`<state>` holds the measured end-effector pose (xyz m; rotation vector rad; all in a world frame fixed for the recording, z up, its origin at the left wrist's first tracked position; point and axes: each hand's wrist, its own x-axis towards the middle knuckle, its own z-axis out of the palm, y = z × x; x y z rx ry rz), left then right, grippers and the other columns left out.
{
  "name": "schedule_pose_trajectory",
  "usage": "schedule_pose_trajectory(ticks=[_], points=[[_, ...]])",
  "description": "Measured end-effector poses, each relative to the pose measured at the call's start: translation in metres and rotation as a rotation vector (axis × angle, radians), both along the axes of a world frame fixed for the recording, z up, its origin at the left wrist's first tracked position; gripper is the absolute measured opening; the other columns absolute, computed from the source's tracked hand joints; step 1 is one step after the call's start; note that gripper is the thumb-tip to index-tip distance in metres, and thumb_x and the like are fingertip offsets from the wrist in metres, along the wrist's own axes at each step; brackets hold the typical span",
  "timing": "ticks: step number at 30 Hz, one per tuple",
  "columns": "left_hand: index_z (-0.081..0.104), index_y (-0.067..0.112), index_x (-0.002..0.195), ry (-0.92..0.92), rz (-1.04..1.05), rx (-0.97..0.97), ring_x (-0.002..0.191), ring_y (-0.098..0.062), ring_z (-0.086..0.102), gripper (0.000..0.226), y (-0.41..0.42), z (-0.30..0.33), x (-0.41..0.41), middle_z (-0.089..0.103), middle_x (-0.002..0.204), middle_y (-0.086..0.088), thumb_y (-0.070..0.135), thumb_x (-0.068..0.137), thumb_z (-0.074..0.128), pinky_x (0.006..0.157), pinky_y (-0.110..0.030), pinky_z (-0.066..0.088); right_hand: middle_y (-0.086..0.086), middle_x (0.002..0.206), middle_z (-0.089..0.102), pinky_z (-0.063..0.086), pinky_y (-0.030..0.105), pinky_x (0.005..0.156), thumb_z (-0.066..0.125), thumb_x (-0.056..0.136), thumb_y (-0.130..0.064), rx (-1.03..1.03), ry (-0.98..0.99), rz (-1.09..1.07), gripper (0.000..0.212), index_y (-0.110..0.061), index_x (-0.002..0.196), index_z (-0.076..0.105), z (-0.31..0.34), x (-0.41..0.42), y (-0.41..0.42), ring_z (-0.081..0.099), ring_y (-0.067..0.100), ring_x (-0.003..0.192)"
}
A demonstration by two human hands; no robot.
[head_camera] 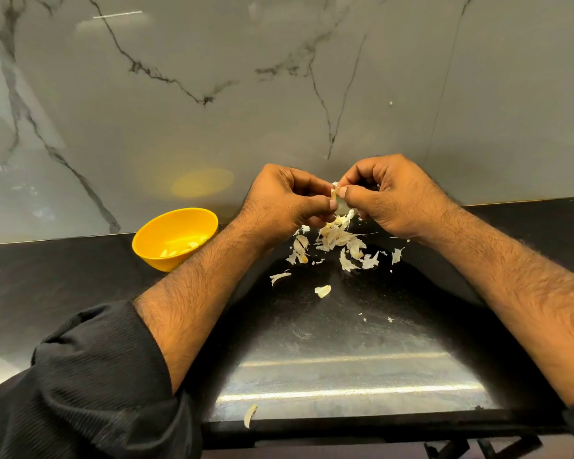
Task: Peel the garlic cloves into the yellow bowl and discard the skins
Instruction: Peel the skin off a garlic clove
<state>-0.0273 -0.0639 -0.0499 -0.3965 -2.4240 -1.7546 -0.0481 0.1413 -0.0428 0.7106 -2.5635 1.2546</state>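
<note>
Pinching one garlic clove (339, 203) between them, both hands, left (287, 200) and right (391, 197), hover above scattered skins (337, 241).

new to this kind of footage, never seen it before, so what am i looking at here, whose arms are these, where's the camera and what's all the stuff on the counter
There is no machine here. The one picture comes from a camera worn on a person's head, looking forward and down, so the two arms are the wearer's own. The left hand and the right hand meet above a black countertop, and together they pinch a garlic clove between thumbs and fingertips, apparently pulling its skin off. Under the hands lies a scatter of papery garlic skins, with a few stray pieces nearer the front edge. To the left stands a yellow bowl holding several peeled cloves. Behind everything is a grey marble-patterned wall.
</note>
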Motion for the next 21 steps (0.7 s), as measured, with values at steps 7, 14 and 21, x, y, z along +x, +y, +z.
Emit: schedule_pose_trajectory(ticks=[7, 14, 21], points=[[0.067, -0.004, 0.113, 0.011, 0.001, 0.036, 0.079, -0.03, 0.079, 0.025, 0.0009, 0.0021, 0.0002, 0.079, 0.09, -0.019, -0.004, 0.091, 0.077, 0.073, -0.037, 0.066, 0.007, 0.075, 0.07, 0.061, 0.055, 0.073, 0.071, 0.097, -0.025, -0.068, -0.068, 0.013, 0.01, -0.02, 0.09, 0.075, 0.0014, 0.001, -0.0007, 0.061, 0.016, 0.064], [0.068, -0.007, 0.109, -0.019, -0.021, 0.179, 0.078, -0.025, 0.078, 0.021, -0.0011, 0.0045, 0.0016, 0.079, 0.091, -0.017, -0.007, 0.09, 0.076, 0.073, -0.032, 0.065, 0.001, 0.074, 0.071, 0.063, 0.039, 0.072, 0.071, 0.097, -0.019, -0.023, -0.103, -0.026, 0.009, -0.016, 0.09, 0.074, -0.0001, -0.0036, 0.0013, 0.064, 0.007, 0.06], [0.073, -0.001, 0.108, -0.015, -0.021, 0.183, 0.081, -0.025, 0.078, 0.015, -0.0028, 0.0033, 0.0016, 0.079, 0.096, -0.018, -0.004, 0.093, 0.074, 0.074, -0.031, 0.065, -0.006, 0.078, 0.075, 0.054, 0.022, 0.063, 0.071, 0.099, -0.03, 0.224, -0.135, -0.066, 0.013, -0.022, 0.09, 0.076, 0.0053, -0.0043, 0.0043, 0.071, 0.003, 0.066]])
